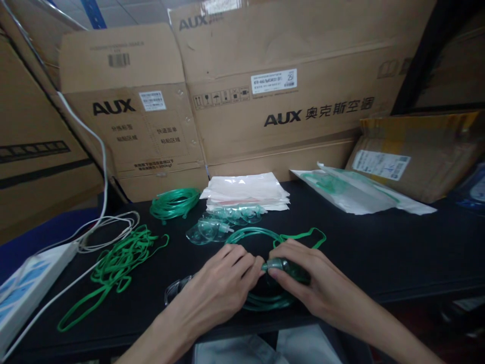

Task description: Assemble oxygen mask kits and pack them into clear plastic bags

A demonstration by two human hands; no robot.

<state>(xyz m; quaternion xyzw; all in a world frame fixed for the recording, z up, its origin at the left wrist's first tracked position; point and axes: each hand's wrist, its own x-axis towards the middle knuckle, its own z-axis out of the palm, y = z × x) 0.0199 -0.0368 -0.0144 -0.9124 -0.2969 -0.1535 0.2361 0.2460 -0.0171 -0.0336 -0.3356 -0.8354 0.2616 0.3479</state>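
Observation:
My right hand (303, 258) is closed around a clear green oxygen mask (299, 273), whose narrow connector points left. At that connector the fingers of my left hand (227, 275) pinch together on the end of the green tubing (271, 303). Most of that tube end is hidden by my fingers. The rest of the tubing lies coiled on the black table under both hands. A green elastic strap (316, 236) trails out beyond my right hand. By my left forearm lies a clear plastic piece (176, 289), partly covered.
More masks (208, 230) lie ahead, before a stack of white bags (246, 192). Another green tubing coil (175, 203) is left of them. Tangled green straps (121, 260) and a power strip (30, 288) are at left. A packed bag (352, 189) and cartons (417, 151) stand at right.

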